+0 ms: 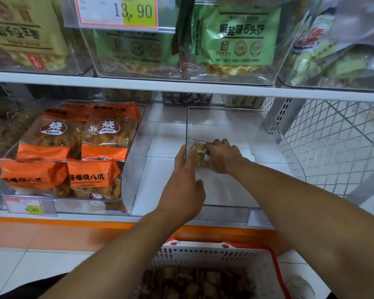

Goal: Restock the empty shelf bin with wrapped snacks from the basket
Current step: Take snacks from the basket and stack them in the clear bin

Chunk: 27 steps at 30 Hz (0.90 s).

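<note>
Two hands in clear bin [225, 117], wrapped snacks [198, 148] between fingers [214, 145]

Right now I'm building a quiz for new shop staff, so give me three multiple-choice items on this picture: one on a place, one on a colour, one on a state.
1. Where is the basket?
A. On the top shelf
B. On the floor below the shelf, near the person
C. Inside the clear bin

2. What colour are the packets in the bin to the left?
A. Orange
B. Blue
C. Black

3. How full is the clear bin that the hands reach into?
A. Heaped to the rim
B. Half full
C. Almost empty

Answers:
1 B: it sits at the bottom of the view, under both forearms.
2 A: their wrappers are bright orange.
3 C: only the wrapped snacks between the left hand and right hand show in it.
</note>
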Tool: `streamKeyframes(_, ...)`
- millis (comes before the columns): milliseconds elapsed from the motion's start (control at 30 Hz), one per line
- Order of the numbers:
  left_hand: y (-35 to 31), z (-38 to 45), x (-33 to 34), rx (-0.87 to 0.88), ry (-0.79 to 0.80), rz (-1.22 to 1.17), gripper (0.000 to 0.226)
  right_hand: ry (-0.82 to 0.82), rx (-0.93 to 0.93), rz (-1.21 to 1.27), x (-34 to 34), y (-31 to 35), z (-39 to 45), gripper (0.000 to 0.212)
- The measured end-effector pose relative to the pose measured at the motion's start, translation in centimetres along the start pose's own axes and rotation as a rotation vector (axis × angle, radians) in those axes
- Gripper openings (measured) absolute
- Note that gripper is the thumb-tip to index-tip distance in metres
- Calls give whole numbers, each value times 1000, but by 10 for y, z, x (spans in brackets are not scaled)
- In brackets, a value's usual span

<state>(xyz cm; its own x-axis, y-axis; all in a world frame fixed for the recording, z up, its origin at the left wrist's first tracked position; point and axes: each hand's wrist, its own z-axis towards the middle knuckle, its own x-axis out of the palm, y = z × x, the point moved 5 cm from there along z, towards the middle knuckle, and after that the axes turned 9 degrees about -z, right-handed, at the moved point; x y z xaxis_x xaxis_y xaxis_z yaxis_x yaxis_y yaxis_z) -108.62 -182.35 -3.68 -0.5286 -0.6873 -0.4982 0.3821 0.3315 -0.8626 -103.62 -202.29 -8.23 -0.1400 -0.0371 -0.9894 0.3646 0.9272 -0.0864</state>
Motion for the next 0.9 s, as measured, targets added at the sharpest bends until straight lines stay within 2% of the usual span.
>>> streamKeyframes(167,2,1,0,3,-13,2,78,61,66,-70,-3,1,-2,71)
streamKeyframes(333,3,2,2,-4,-19,-3,80,39,77,64,-6,8,1,71)
streamKeyframes(500,5,3,1,12,-26,-4,81,88,285,239,1,-3,-1,91)
streamKeyframes(567,5,3,1,20,-27,-19,80,152,331,333,5,-7,-2,94)
streamKeyframes(633,5,3,1,20,-31,-21,80,179,343,365,8,-11,-5,90)
streamKeyframes(700,5,4,1,18,-37,-13,79,140,358,397,8,-15,-9,86)
streamKeyframes(833,2,3,1,19,-39,-20,77,141,411,685,12,-23,-18,54)
streamKeyframes(900,1,3,0,21,-37,-34,75,93,419,729,8,-25,-24,55)
